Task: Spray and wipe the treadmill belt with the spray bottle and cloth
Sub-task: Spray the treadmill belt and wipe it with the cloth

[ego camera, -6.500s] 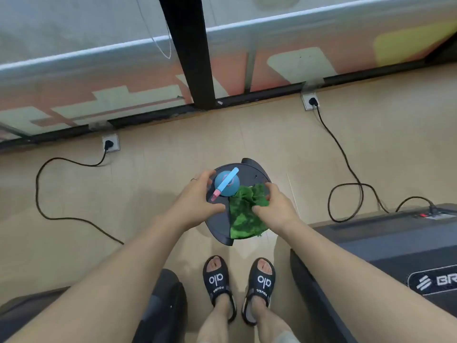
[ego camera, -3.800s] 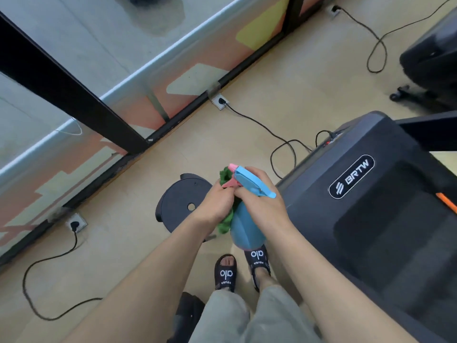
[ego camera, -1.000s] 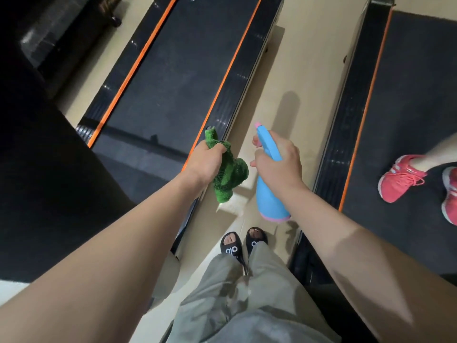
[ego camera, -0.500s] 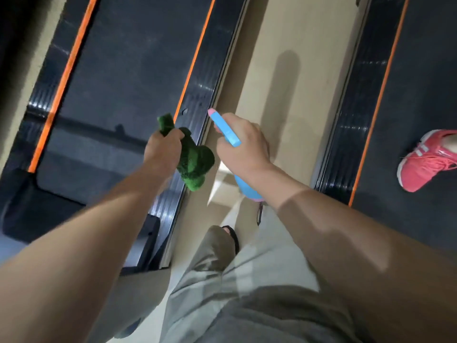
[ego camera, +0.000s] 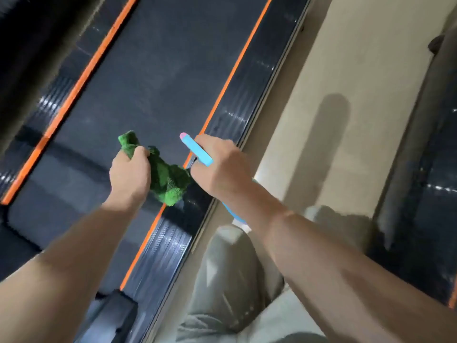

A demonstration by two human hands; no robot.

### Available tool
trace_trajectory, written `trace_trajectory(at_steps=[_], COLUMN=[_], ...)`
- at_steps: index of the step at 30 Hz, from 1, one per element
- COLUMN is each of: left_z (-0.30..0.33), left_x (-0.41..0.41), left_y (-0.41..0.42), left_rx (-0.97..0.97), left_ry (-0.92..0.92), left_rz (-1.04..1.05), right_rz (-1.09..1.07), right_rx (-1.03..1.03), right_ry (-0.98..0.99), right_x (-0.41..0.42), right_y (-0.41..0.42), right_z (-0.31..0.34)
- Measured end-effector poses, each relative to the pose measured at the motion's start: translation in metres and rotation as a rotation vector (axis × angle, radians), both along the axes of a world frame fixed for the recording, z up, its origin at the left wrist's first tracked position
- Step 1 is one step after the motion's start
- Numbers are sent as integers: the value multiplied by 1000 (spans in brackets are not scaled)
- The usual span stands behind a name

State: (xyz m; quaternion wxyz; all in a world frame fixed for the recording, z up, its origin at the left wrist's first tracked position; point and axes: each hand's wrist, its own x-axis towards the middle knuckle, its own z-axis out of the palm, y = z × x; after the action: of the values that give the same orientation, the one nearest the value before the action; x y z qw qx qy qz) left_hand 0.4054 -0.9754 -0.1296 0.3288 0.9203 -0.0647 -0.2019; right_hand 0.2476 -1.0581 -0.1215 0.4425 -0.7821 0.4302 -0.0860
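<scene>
Over belt [ego camera: 158,78]: two hands, one cloth [ego camera: 168,180], one bottle [ego camera: 197,151].

The cloth [ego camera: 168,179] is bright green with darker green patches through its nap. The spray bottle [ego camera: 197,151] is light blue, its nozzle tip pink. The treadmill belt [ego camera: 158,78] is dark charcoal, almost black, and plain. An orange stripe [ego camera: 232,70] borders it on one side, and a second orange stripe [ego camera: 81,78] borders it on the other. The side rail [ego camera: 249,95] beyond the stripe is glossy black with fine ribbed lines. The floor [ego camera: 333,70] is pale beige. The trousers [ego camera: 235,280] are a muted grey-green.
</scene>
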Motion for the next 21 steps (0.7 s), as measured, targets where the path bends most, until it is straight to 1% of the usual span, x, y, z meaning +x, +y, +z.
trace_trajectory(at_steps=[3, 6, 7, 9, 11, 13, 16, 21], left_z=[-67, -153, -179, -217, -230, -230, -227, -220], left_x=[18, 17, 13, 6, 0, 0, 3, 1], left_y=[1, 19, 26, 37, 37, 38, 39, 38], left_rx=[-61, -103, -95, -75, -62, -70, -99, -85], left_ry=[-51, 3, -16, -160, -273, -296, -267, -201], left_rz=[62, 71, 79, 78, 31, 6, -3, 14], right_rz=[149, 196, 180, 142, 130, 157, 178, 174], right_rx=[-34, -112, -126, -125, -119, -131, -136, -181], right_ry=[38, 10, -14, -63, -75, -53, -55, -142], right_x=[30, 54, 60, 69, 77, 85, 101, 133], right_y=[-14, -21, -22, -21, -21, -19, -20, -17], right_z=[-52, -103, -117, -137, -147, -146, -136, -116])
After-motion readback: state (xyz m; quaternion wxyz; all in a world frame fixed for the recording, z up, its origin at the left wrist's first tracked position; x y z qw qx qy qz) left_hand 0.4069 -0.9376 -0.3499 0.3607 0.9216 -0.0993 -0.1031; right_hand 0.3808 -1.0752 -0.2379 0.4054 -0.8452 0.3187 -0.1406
